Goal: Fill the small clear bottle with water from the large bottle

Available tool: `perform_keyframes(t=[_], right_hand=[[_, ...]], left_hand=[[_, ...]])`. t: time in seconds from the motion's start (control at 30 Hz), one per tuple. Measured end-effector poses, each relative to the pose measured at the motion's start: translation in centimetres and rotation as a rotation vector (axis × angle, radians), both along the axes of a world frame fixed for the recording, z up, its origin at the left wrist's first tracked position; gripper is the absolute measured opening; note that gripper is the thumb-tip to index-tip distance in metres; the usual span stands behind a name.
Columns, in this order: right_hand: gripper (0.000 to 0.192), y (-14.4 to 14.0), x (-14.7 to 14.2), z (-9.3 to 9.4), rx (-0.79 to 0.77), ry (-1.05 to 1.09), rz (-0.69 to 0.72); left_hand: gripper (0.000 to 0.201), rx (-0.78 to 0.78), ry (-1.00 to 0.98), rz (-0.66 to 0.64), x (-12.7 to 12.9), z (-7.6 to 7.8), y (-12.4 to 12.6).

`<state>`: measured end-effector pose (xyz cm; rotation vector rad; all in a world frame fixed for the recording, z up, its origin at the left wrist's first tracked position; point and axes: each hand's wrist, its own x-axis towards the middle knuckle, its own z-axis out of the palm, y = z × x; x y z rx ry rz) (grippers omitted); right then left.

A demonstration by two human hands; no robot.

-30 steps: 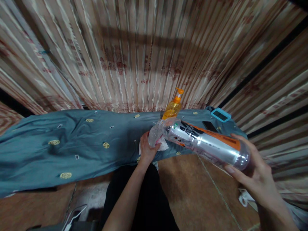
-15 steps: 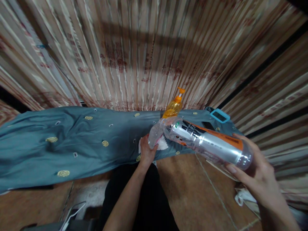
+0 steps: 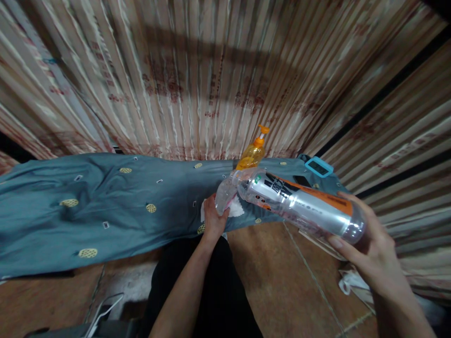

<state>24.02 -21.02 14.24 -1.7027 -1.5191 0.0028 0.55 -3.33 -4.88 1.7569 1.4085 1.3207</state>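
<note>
My right hand point(image 3: 375, 246) is wrapped round the base of a large clear plastic bottle point(image 3: 299, 204) with a silver, orange and black label. The bottle lies nearly sideways, its neck end pointing left and slightly up in the picture. In my left hand point(image 3: 215, 219), fingers closed, is a clear plastic cup point(image 3: 225, 193), tilted, its rim by the bottle's neck. Whether the two touch I cannot tell. White tissue point(image 3: 237, 208) lies beneath the cup. Just behind stands an orange pump bottle point(image 3: 251, 155) of yellow liquid.
A grey-green cloth with pineapple prints point(image 3: 120, 206) covers the long narrow surface. A blue-framed digital clock point(image 3: 319, 167) and a dark phone-like object point(image 3: 301, 180) lie at its right end. Patterned curtains point(image 3: 197, 80) hang behind and to the right. A white bag point(image 3: 355, 284) rests on the tiled floor.
The whole view has shifted slightly, so everything sits a little further left. Both hands keep their grips, and the bottle and cup hold nearly the same pose.
</note>
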Motion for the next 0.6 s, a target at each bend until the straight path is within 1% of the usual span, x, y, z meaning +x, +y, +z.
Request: perform_keyframes(t=[0.13, 0.27, 0.6], right_hand=[[0.072, 0.0, 0.1, -0.1, 0.022, -0.009, 0.027], [0.075, 0.1, -0.1, -0.2, 0.027, 0.021, 0.040], [0.076, 0.1, 0.0, -0.3, 0.026, 0.029, 0.017]], left_hand=[[0.054, 0.014, -0.002, 0.013, 0.0, 0.1, 0.0], [0.053, 0.037, -0.006, 0.021, 0.1, -0.1, 0.1], [0.055, 0.074, -0.009, 0.029, 0.2, -1.0, 0.3]])
